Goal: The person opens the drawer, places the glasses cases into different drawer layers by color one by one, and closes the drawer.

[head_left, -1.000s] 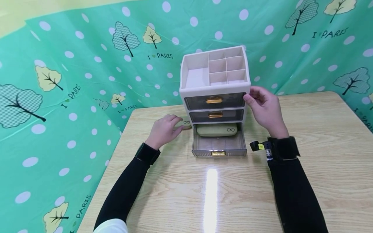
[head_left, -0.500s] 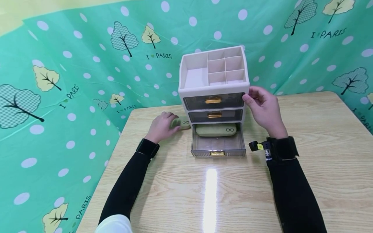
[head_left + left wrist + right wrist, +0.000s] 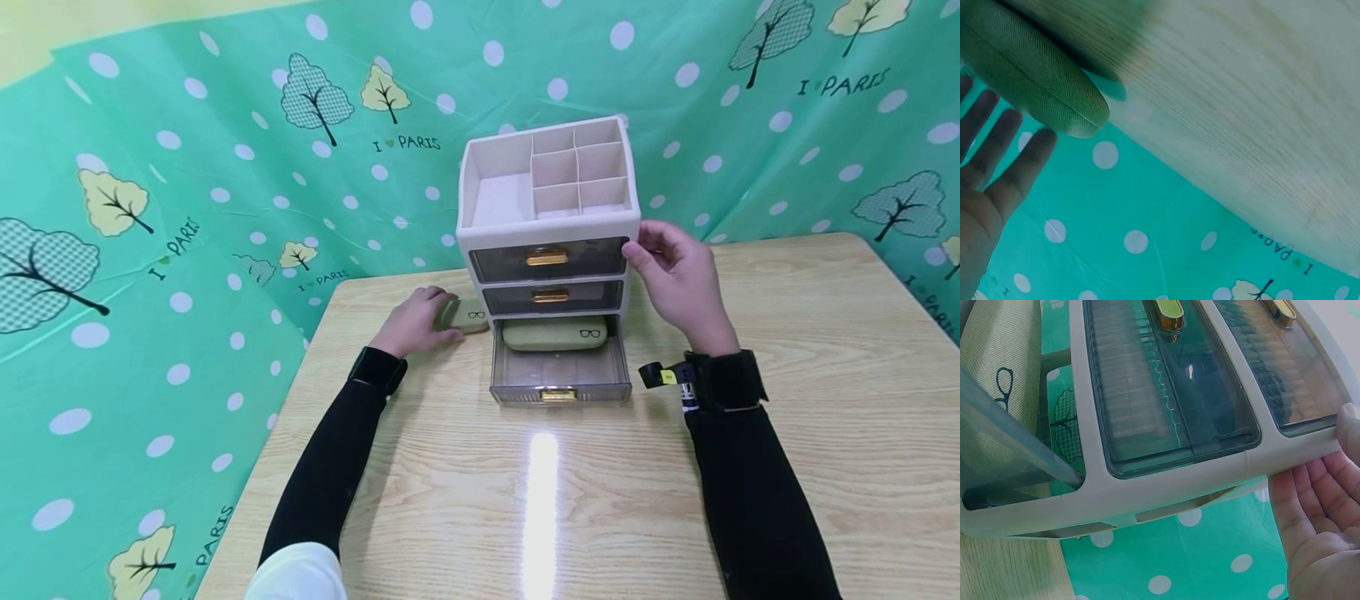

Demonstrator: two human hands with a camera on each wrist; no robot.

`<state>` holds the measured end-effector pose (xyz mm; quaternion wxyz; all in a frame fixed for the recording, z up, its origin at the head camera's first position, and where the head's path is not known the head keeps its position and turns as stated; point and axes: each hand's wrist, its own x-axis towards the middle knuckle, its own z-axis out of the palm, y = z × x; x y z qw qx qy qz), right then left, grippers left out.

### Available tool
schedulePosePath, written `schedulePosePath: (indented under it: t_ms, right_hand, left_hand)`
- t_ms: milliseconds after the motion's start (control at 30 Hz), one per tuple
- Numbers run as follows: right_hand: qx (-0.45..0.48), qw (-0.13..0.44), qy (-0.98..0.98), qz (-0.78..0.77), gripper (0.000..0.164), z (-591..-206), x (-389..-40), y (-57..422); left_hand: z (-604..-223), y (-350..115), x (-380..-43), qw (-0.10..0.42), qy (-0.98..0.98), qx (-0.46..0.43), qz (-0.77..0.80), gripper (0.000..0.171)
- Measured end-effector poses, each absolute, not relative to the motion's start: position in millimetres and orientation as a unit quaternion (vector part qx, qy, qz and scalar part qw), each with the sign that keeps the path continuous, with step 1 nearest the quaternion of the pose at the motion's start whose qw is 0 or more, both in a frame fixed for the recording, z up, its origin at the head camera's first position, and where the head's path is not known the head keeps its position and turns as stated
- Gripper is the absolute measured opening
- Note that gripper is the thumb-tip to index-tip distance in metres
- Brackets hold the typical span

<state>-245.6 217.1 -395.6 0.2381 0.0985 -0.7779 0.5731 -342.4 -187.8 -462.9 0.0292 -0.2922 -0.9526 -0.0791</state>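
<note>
In the head view, a white desktop drawer organizer (image 3: 547, 227) stands on the table with its bottom drawer (image 3: 558, 395) pulled out. A green glasses case (image 3: 555, 333) with a glasses print lies inside that drawer. A second green glasses case (image 3: 467, 316) rests on the table against the organizer's left side. My left hand (image 3: 417, 323) is at its outer end; in the left wrist view the fingers (image 3: 1027, 159) are straight and spread beside the case (image 3: 1035, 75). My right hand (image 3: 678, 279) grips the organizer's right front edge, thumb in front and fingers along the side wall.
The organizer's two upper drawers (image 3: 550, 296) are closed, with gold handles. Its top has several compartments. A green dotted cloth (image 3: 337, 208) hangs behind and left of the wooden table (image 3: 435, 492). A black strap end (image 3: 652, 375) sticks out from the right wristband.
My left hand has drawn slightly left along the case beside the organizer, with its fingers loosening and more of the case showing. The right hand keeps its hold, and the drawer has not moved.
</note>
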Motion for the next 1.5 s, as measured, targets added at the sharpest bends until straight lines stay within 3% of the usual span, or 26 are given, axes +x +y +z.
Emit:
schedulePosePath:
  t_ms: [300,800,1500]
  right_hand:
    - [0.101,0.235,-0.777,0.575,0.036,-396.7,-245.8,216.2]
    - [0.098,0.236,-0.779,0.573,0.035,-396.8,-245.1,215.2]
    - [0.096,0.238,-0.776,0.576,0.035,-395.8,-245.0,216.7]
  left_hand:
    - [-461.7,-190.4,-349.3,-0.003,-0.954,-0.295,-0.058,0.071]
    - [-460.7,-187.7,-361.0,-0.057,-0.963,-0.261,-0.029,0.078]
    - [-453.7,-190.4,-347.9,-0.074,-0.961,-0.266,-0.008,0.075]
